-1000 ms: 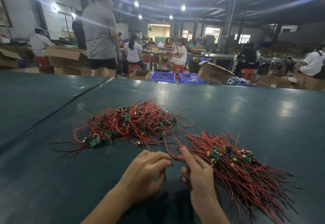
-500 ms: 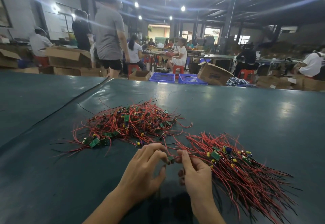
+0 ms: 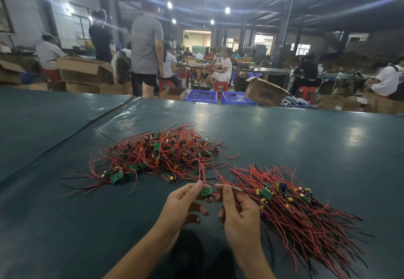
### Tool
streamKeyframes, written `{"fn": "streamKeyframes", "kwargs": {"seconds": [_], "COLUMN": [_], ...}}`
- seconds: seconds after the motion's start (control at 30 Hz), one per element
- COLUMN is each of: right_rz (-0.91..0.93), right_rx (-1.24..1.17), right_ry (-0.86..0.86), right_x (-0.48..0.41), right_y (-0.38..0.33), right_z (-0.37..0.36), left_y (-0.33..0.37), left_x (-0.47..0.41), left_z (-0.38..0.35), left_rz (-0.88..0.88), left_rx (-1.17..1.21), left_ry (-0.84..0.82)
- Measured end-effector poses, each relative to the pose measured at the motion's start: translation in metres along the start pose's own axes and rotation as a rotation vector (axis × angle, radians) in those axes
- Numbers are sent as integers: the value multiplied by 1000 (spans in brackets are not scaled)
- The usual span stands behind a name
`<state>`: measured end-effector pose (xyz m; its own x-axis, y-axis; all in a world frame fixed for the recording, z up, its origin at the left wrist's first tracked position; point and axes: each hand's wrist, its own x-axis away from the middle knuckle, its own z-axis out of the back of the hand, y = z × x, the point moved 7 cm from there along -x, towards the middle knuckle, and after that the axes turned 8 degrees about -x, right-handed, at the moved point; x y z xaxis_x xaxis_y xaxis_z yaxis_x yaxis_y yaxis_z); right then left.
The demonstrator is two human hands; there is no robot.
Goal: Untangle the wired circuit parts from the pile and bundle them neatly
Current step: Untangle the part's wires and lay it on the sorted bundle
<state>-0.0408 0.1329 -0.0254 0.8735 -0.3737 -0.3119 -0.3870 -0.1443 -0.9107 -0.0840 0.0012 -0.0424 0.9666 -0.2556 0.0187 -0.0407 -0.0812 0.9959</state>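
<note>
One green board [image 3: 206, 190] now shows between left hand [image 3: 181, 205] and right hand [image 3: 239, 212]

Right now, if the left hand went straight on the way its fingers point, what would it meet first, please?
The left hand pinches the small green board; beyond that, probably the near edge of the tangled pile, though depth is unclear.
</note>
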Motion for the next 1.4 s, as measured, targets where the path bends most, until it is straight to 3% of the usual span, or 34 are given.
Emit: {"fn": "streamKeyframes", "kwargs": {"seconds": [0.17,0.3,0.57,0.7,0.97,1.23,1.4], "right_rz": [-35,-66,-51,-47,-124,-282,-258], "right_rx": [20,56,54,50,35,-198,-192], "right_ry": [55,-25,-131,-148,-33,340,271], "right_x": [-3,-4,0,2,0,-17,-12], "right_y": [6,11,12,9,16,26,24], "right_z": [9,6,-9,-12,-2,46,35], "left_y": [4,2,-7,-3,-2,10,2], "left_x": [1,3,9,8,8,4,1], "left_z": [1,-3,-17,-16,-17,-4,-3], "left_rz": [-48,-51,180,138,125,17,27], "left_rx": [29,-33,-113,-92,-63,-199,-199], "left_ry": [55,12,-122,-133,-116,-146,-110]}}
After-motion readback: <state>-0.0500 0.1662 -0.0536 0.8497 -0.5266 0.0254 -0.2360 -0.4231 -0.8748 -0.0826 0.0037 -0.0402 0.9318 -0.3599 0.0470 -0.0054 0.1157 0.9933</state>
